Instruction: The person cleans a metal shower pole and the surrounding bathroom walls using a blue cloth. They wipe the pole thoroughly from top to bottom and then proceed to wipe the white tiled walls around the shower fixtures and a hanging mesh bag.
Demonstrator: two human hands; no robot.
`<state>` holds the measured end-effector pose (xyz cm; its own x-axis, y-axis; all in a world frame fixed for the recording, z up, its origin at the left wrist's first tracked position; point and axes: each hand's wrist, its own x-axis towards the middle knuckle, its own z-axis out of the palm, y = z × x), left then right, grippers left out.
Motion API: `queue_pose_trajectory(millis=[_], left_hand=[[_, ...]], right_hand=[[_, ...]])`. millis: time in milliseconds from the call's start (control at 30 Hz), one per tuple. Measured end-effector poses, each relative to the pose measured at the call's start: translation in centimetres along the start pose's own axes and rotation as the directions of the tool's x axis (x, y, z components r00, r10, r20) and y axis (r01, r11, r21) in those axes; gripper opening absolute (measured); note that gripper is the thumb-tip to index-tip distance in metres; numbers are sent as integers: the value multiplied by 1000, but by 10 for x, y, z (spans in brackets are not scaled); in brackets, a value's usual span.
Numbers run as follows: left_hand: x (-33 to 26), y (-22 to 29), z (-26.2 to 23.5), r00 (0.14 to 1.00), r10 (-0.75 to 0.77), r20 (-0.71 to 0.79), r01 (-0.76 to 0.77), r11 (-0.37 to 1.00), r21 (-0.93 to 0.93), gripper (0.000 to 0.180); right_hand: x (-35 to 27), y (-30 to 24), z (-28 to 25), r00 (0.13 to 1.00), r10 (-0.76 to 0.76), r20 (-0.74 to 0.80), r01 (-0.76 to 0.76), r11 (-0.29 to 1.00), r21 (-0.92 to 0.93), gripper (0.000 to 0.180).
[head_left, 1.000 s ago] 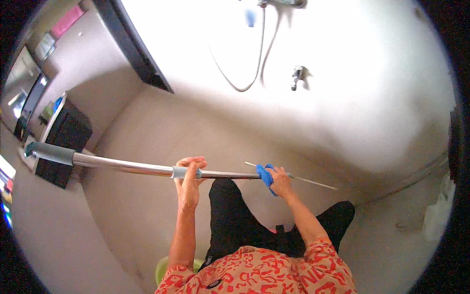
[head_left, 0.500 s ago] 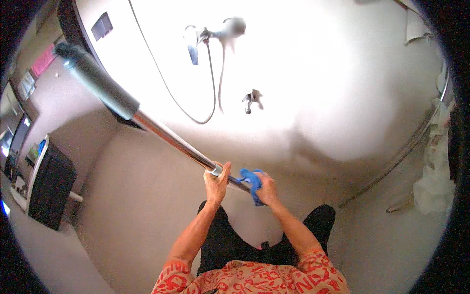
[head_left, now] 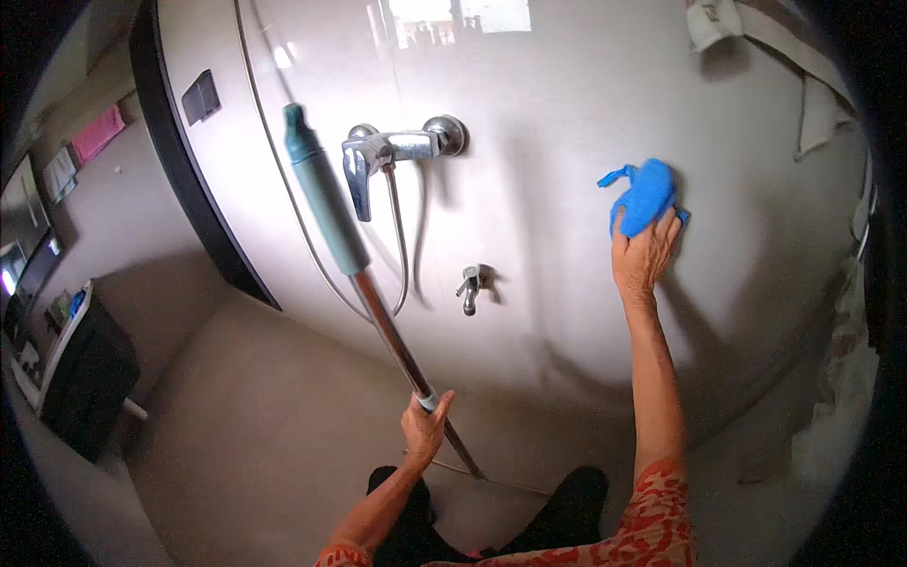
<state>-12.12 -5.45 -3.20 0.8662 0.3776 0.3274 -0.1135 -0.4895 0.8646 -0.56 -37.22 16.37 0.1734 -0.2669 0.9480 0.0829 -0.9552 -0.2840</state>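
Note:
My left hand [head_left: 424, 427] is wrapped round the lower part of a long metal pole [head_left: 389, 329], just below a pale collar. The pole leans up and to the left, its thick teal grip [head_left: 328, 203] at the top end. From its bottom end, near the floor between my feet, a thin curved line runs off, too faint to name. Out to the right, my right arm is stretched toward the wall, and my right hand [head_left: 646, 251] grips a bunched blue cloth [head_left: 648, 194]. Whether the cloth touches the wall I cannot tell.
A chrome shower mixer [head_left: 397, 148] with a hanging hose sticks out of the pale glossy wall [head_left: 557, 113]. Below it is a small tap [head_left: 470, 288]. A black cabinet [head_left: 85, 373] under a basin stands at the left, and light fabric [head_left: 713, 24] hangs at the upper right.
My right hand has left the pole and moved up and right to the wall with the blue cloth. The pole has swung more upright, still in my left hand. The view has shifted.

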Motion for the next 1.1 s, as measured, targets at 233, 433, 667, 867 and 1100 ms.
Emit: queue_pose_trajectory(millis=[233,433,667,867,1100], left_hand=[[38,20,55,994,49,98,-62,988,141,42],[77,-1,95,992,-25,122,-5,970,245,47],[94,-17,119,992,-89,92,54,941,335,50],[104,-25,125,986,-143,83,106,930,353,50],[103,-30,117,997,-1,75,-27,928,372,48]], right_hand=[[-40,-14,78,910,-388,143,407,901,-147,67],[-57,-3,73,794,-479,375,495,867,59,69],[-80,16,96,756,-627,186,632,774,39,23],[-64,23,97,768,-635,89,635,772,27,26],[-43,81,80,932,-362,-24,334,882,-331,63]])
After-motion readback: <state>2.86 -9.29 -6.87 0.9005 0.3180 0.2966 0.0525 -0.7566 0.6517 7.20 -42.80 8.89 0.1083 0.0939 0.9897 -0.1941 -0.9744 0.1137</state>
